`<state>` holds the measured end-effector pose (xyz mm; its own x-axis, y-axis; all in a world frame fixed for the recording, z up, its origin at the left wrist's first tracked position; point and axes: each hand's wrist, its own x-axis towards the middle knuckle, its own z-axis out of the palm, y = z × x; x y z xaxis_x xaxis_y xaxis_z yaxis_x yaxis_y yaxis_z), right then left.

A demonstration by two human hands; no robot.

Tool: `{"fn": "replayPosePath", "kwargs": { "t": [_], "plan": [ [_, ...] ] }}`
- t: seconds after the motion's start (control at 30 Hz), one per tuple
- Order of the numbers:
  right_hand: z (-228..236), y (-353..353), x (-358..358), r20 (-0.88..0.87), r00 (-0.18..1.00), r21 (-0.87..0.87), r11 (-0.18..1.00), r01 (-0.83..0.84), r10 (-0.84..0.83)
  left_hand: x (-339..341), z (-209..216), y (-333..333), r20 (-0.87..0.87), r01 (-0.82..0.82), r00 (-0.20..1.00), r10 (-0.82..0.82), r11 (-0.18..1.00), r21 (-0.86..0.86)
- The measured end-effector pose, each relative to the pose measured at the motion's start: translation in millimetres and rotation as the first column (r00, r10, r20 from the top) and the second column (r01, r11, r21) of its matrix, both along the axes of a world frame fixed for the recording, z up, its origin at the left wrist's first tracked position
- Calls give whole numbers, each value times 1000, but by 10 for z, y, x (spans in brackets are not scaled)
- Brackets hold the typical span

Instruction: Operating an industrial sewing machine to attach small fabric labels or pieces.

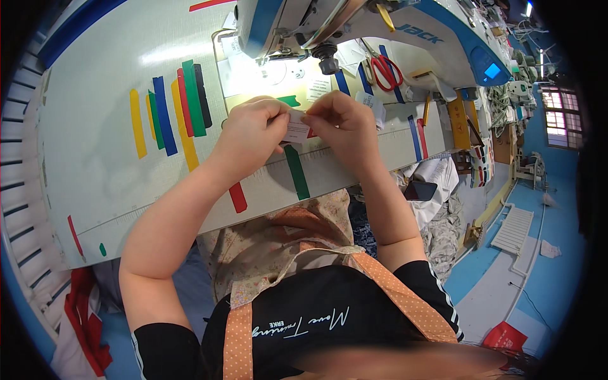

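Both of my hands meet over the worktable, just in front of the lit sewing machine (329,58). Between them is a small white printed label (296,130). My left hand (256,128) pinches its left side, while the closed fingertips of my right hand (344,126) grip its right side. A bit of red shows at the label beside my right fingers; what it belongs to is partly hidden. Just beyond the hands lies a green strip (290,101). Nearer to me, a dark green strip (296,172) and a red strip (237,197) stick to the table edge.
Yellow, blue, red, green and black strips (166,117) lie left on the table (114,190). Red-handled scissors (386,73) rest right of the machine, near more blue strips and papers. A phone (420,190) lies on white cloth below the table's right edge.
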<state>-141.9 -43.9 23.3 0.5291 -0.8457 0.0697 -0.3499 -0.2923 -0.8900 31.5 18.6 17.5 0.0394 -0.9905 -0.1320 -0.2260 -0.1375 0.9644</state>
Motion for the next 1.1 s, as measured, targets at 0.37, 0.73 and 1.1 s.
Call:
{"fn": "replayPosePath", "kwargs": {
  "t": [0.37,0.73,1.1],
  "plan": [
    [-111,11,30,131,976,131,979,158,-175,-24,-11,3,-11,-18,1000,18,1000,11],
    [-171,28,18,267,929,159,962,219,-256,-53,-159,-2,-33,2,999,-4,998,-59],
    [-213,15,5,302,930,63,978,197,-207,-55,-171,-11,-138,-24,990,23,1000,-11]
  ]
}}
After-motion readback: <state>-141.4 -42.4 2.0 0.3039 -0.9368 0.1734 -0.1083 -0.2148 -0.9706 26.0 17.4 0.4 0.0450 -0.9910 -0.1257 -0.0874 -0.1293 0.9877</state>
